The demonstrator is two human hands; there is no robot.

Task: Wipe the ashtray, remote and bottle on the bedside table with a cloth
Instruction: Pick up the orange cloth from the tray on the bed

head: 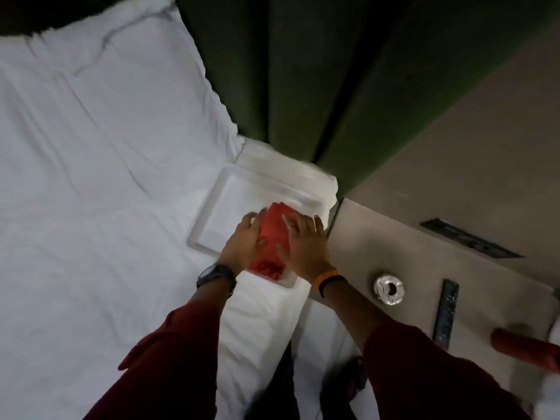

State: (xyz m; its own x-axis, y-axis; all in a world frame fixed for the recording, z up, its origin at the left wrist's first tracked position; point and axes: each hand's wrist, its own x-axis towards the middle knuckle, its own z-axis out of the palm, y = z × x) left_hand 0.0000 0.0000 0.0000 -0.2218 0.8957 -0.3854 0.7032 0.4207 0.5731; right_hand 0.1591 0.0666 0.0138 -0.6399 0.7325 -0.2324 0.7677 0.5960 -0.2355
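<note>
We press both hands, left hand (245, 237) and right hand (303, 241), fingers flat and open, on the red cloth (272, 234) in the white tray (224, 195) on the bed (91, 177), probably folding it; ashtray (388, 288), remote (445, 313) and bottle (527, 347) wait on the tabletop (378, 237).

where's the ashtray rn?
Head view, lower right: the ashtray sits on the bedside table, just left of the remote, right of the right hand.

On the white plastic tray (212, 213), smooth and faintly glossy, a red woven cloth (274, 228) is lying matt. Beside the tray, white bed linen (91, 177) is looking creased; right of it, the ashtray (388, 287) is gleaming like glass on a matt table (394, 237).
</note>
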